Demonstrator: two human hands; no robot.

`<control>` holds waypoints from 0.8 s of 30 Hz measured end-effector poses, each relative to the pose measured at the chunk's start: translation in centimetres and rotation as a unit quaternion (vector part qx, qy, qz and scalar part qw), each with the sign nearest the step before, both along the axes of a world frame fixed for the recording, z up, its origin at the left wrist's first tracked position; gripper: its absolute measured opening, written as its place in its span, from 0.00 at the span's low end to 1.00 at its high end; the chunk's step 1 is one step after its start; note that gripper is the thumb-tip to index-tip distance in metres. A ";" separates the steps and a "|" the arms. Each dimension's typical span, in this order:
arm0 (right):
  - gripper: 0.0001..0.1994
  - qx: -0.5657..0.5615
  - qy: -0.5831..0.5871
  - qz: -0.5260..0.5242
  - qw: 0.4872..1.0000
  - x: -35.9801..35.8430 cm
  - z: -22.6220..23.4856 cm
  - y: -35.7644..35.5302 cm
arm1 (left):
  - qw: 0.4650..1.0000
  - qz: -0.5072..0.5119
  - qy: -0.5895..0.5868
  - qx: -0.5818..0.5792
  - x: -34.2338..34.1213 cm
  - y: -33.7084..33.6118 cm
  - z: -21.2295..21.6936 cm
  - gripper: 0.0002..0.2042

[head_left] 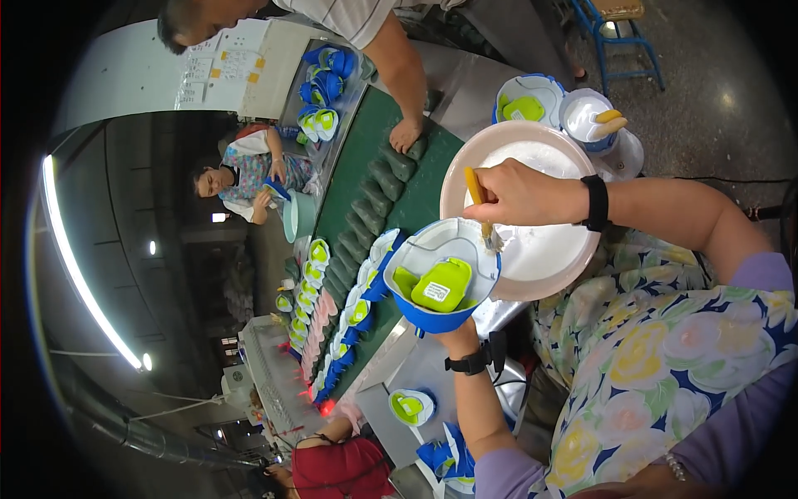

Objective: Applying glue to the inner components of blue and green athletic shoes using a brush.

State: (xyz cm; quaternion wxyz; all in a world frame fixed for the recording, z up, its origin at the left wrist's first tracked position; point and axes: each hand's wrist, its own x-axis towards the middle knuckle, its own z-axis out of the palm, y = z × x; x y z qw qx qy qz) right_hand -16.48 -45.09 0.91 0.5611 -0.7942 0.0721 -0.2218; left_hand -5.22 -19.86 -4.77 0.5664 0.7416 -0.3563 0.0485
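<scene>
My left hand [455,335] is closed on the underside of a blue shoe upper [432,320]. The upper has a white inner lining and lime-green padding with a white label. My right hand [528,193] grips a brush [475,187] by its yellow handle. Its bristles are at the upper's white edge, on the side towards the basin; whether they touch is hard to tell. Just behind the brush is a wide pale-pink basin [453,179] of white liquid [532,262], and the right hand is above it.
A green conveyor belt [440,154] carries dark shoe lasts [385,179] and rows of uppers [357,312]. A co-worker's hand [406,135] touches one last. A white tub [586,108] with yellow handles, another upper [524,108] and loose uppers [411,407] surround the basin and my left arm.
</scene>
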 end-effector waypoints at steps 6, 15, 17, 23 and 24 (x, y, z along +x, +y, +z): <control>0.20 0.119 0.046 -0.010 0.992 0.0 -1.5 2.2 | 0.998 0.015 -0.017 -0.052 0.5 0.0 -0.6 0.33; 0.17 0.220 0.023 0.030 0.975 -0.8 -0.5 1.6 | 0.986 0.121 -0.107 0.040 1.8 0.7 1.1 0.29; 0.18 0.144 -0.023 0.010 0.989 -0.9 -0.4 0.4 | 0.995 0.084 0.036 -0.037 2.5 1.4 1.6 0.25; 0.10 0.004 -0.250 0.131 0.959 -0.9 0.2 0.4 | 0.740 -0.201 0.623 -0.157 1.0 2.9 -0.7 0.25; 0.08 -0.009 -0.285 0.155 0.946 -0.9 0.5 1.0 | 0.747 -0.200 0.605 -0.191 0.3 2.8 -1.4 0.25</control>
